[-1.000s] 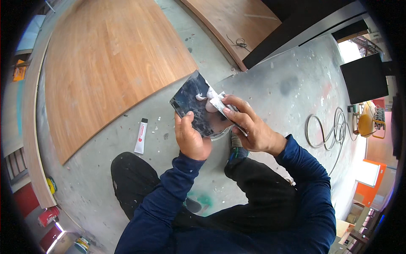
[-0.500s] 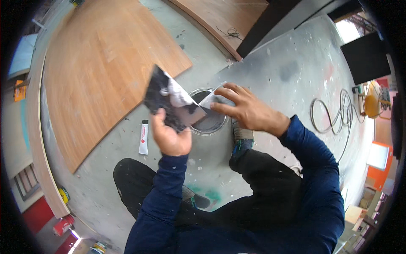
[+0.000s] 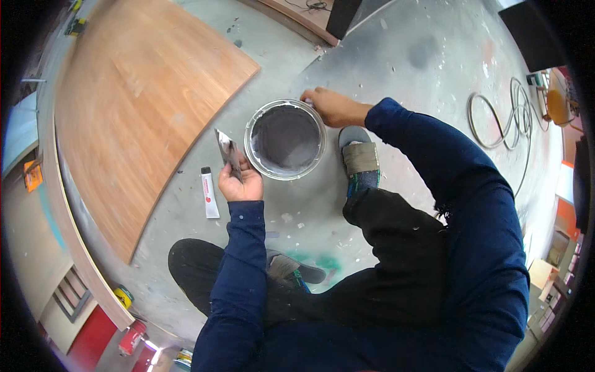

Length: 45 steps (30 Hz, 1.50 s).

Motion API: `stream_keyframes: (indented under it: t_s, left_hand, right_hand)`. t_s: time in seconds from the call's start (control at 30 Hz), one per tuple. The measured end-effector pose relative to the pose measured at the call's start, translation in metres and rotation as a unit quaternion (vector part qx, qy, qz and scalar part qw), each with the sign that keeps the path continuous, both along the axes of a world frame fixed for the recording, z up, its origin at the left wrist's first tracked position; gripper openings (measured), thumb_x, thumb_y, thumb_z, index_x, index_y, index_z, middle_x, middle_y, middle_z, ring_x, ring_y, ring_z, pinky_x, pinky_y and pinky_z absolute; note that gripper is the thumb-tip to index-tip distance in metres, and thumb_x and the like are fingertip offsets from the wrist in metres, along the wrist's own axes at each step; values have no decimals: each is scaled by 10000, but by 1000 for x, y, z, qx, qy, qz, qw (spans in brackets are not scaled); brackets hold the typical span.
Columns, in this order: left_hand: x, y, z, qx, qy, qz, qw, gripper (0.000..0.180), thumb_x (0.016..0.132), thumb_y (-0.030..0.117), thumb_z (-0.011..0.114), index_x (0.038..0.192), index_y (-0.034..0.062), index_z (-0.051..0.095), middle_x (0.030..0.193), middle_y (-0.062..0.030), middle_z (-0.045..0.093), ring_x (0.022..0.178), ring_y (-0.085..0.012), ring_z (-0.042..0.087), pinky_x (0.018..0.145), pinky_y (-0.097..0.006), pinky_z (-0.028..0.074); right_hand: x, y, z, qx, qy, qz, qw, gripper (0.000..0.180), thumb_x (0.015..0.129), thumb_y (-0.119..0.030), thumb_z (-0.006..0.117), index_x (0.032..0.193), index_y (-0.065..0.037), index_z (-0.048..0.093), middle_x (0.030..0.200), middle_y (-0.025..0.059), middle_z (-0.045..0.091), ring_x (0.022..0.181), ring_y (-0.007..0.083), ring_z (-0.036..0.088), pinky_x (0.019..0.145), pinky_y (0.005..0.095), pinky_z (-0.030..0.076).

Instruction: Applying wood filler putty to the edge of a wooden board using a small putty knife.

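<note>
A round tin of grey-black paste stands on the floor ahead of me, its rim smeared pale. My right hand is at its far right rim, fingers curled and closed on the edge. Left of the tin, my left hand grips a thin dark putty plate, tilted nearly edge-on, with white paste on its face. Whether a scraper is also in that hand is hidden. A white tube with a black cap lies just left of my left wrist.
A large wooden panel lies to the left. My sandalled foot rests right of the tin. On the right are a coiled hose and a black panel. Paint spots mark the grey floor.
My left hand has drawn down from over the tin, turning the plate edge-on. The right hand has moved off the flat scraper to the tin's rim. The tin now shows uncovered.
</note>
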<state>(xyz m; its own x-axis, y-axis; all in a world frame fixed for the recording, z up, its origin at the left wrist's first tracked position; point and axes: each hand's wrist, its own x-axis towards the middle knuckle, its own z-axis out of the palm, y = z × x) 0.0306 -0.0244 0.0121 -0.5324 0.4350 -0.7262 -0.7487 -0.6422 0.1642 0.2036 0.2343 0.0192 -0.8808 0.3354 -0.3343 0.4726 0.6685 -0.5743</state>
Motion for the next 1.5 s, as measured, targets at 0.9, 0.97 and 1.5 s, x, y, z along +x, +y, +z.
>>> stream_keyframes:
  t_s: [0.9,0.97,1.5]
  left_hand:
    - [-47,31,-3,54,123,-23,991,357,973,71,416,1291,-29,543,1278,-160,663,1211,-315,634,1155,-582,416]
    - [-46,28,-4,63,124,-28,990,360,969,71,420,1291,-32,543,1283,-160,662,1200,-320,640,1156,-582,416]
    - [-18,26,28,-2,147,-44,988,321,945,62,417,1188,-57,591,1101,-184,723,1012,-299,715,1156,-609,402]
  right_hand:
    - [77,-49,22,-88,-77,-89,989,341,966,-181,498,1241,13,554,1026,309,680,994,486,648,902,538,494]
    - [72,-33,23,-50,-53,-107,992,338,1003,-196,476,1248,15,576,1024,316,684,991,480,653,904,533,495]
    - [7,-13,127,66,193,-159,966,330,1066,-187,500,1358,-70,599,1044,192,731,899,271,700,796,372,546]
